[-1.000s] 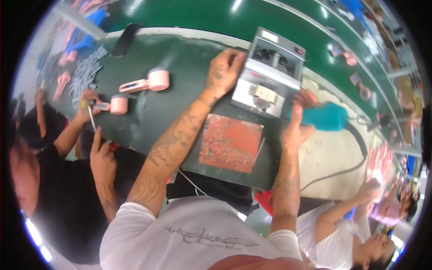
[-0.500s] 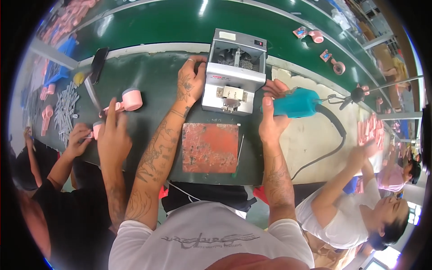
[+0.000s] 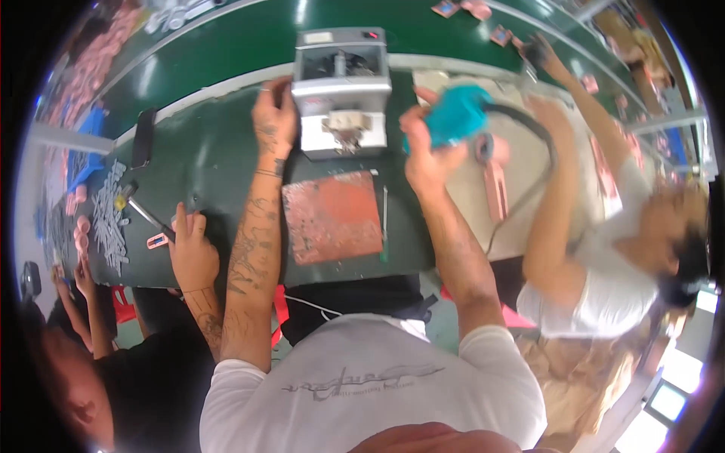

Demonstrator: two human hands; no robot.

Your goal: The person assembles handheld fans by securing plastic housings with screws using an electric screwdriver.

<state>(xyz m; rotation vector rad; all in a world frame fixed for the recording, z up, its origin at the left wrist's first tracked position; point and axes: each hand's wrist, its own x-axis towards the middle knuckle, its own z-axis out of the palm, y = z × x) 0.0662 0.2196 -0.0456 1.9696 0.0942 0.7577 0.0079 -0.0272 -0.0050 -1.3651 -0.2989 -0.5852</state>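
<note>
My left hand [image 3: 273, 124] lies against the left side of a silver screw feeder [image 3: 342, 102], its fingers curled at the machine's edge. To the right of the feeder, my right hand [image 3: 432, 155] wraps round a teal electric screwdriver [image 3: 458, 115] with a dark cable; its tip is hard to make out. On the green worktop in front of the feeder is a worn red square mat [image 3: 332, 219]. A thin rod [image 3: 384, 215] rests along its right edge. A pink scoop-shaped part [image 3: 495, 185] with a long handle lies on the pale sheet, right of my right forearm.
A co-worker's hand [image 3: 194, 257] at left is by a grey-shafted tool [image 3: 147, 215]. Grey strips [image 3: 109, 219] and a dark phone [image 3: 143, 140] lie beyond. At right, another person's blurred arms [image 3: 559, 181] reach across the pale sheet toward the green conveyor [image 3: 242, 38] behind the feeder.
My right hand has drawn the screwdriver away from the feeder's side. The pink part now shows on the pale sheet. The right-hand person's arms have reached farther forward. The whole view has shifted.
</note>
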